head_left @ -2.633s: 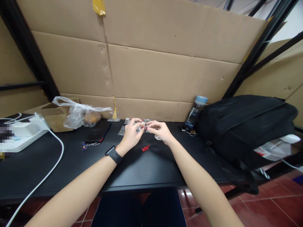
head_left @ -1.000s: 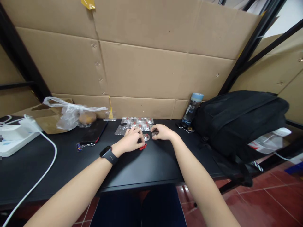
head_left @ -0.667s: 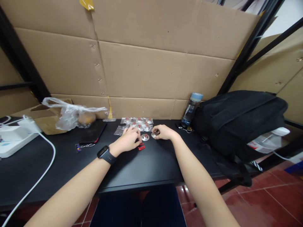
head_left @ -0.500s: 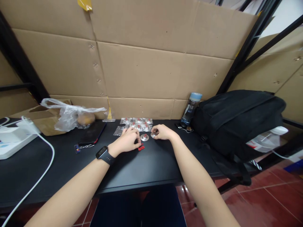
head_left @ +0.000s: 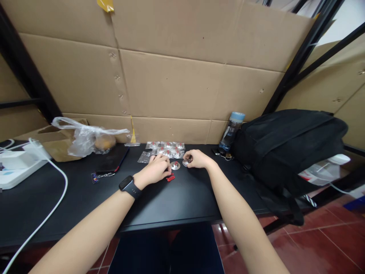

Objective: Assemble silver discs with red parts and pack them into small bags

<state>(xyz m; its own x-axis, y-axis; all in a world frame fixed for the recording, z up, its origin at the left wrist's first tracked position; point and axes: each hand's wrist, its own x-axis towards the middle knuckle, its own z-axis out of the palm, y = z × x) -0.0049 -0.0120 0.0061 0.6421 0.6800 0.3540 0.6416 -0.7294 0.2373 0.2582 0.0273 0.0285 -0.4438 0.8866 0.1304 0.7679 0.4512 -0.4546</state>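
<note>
My left hand, with a black watch on its wrist, rests on the black table with fingers curled, the fingertips pinching a small red clip. Just beyond its fingertips lies a small silver disc with a red centre. My right hand is closed around another small silver disc, held on the table. Behind both hands lie several small clear bags holding more such discs.
A black backpack fills the table's right end, with a blue-capped bottle and keys beside it. To the left are a black phone, a keyring, a plastic bag, a paper bag, a white power strip and cable. A cardboard wall stands behind.
My hands came down from working together above the table and moved apart. The left one now touches the red clip and the right one holds a disc on the table.
</note>
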